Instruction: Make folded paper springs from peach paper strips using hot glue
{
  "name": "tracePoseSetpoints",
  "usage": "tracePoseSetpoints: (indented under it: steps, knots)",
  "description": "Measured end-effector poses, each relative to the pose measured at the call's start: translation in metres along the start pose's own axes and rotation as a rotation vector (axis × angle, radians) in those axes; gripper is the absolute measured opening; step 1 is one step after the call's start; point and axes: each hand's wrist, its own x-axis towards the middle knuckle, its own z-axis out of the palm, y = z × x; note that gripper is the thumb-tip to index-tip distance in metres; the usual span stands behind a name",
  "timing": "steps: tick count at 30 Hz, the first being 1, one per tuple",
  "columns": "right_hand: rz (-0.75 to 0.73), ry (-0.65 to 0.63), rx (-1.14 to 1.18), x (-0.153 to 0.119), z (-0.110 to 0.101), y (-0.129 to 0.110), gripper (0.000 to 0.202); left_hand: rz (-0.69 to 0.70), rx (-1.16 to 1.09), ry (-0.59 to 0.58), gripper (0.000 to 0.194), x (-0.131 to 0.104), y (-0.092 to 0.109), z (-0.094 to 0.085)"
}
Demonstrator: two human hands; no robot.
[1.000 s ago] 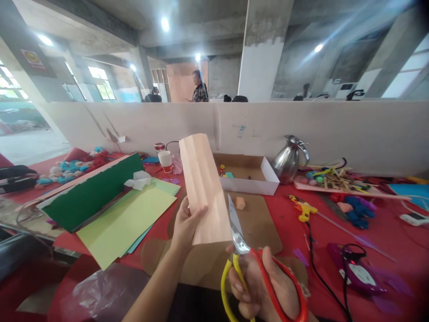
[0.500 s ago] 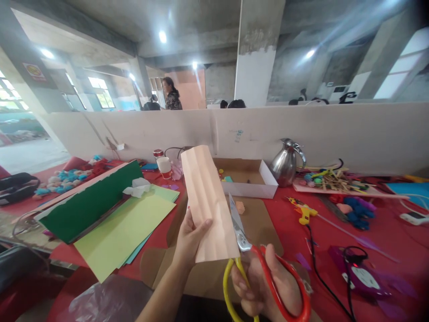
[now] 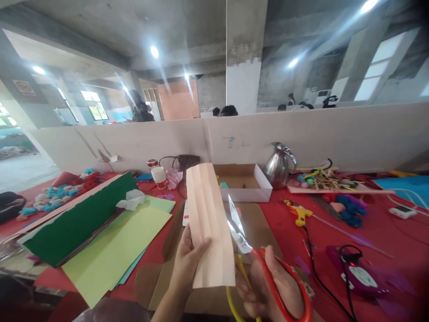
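Note:
A creased strip of peach paper point(image 3: 209, 214) stands upright in my left hand point(image 3: 189, 255), the thumb on its front and the fingers behind. My right hand point(image 3: 268, 281) grips a pair of scissors point(image 3: 243, 241) with one red and one yellow handle. The scissor blades are spread apart and point up beside the paper's right edge; whether they touch it I cannot tell. Under both hands lies a brown cardboard sheet point(image 3: 261, 232) on the red table covering point(image 3: 284, 228). The lower part of the yellow handle runs out of view.
Left are yellow-green paper sheets point(image 3: 124, 241) and a green box point(image 3: 83, 214). Behind stand a paper cup point(image 3: 158, 177), a white-sided box point(image 3: 244, 195) and a steel jug point(image 3: 278, 165). Right lie a yellow glue gun point(image 3: 301, 215), a purple power strip point(image 3: 358, 273) and black cables.
The paper strip has come down a little and stands straighter, its lower edge now overlapping the yellow handle. The scissor blades are farther apart. The whole view has shifted slightly.

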Motion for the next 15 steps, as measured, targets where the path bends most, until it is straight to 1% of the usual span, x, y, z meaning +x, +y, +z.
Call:
tracePoseSetpoints:
  steps: [3,6,8,10,12,14,15]
  knots:
    - [-0.018,0.052,-0.007,-0.007,0.0,-0.003,0.066,-0.021,0.027,-0.01,0.076,0.0,0.0,-0.005]
    - [-0.131,0.144,-0.015,-0.014,-0.002,-0.011,0.067,-0.05,0.051,-0.008,0.074,0.0,-0.001,-0.011]
    - [-0.187,0.228,-0.087,-0.015,-0.008,-0.016,0.063,-0.048,0.08,0.03,0.075,0.001,-0.003,-0.016]
    - [-0.176,0.358,-0.274,-0.011,-0.018,-0.022,0.052,-0.029,0.12,0.094,0.075,0.003,-0.004,-0.021]
    - [-0.154,0.537,-0.546,-0.004,-0.035,-0.029,0.04,-0.011,0.147,0.145,0.071,0.006,-0.006,-0.029]
    - [-0.193,0.69,-0.804,0.004,-0.054,-0.04,0.038,-0.018,0.163,0.175,0.066,0.009,-0.008,-0.037]
    - [-0.215,0.725,-0.917,0.008,-0.064,-0.048,0.037,-0.029,0.168,0.183,0.063,0.011,-0.009,-0.042]
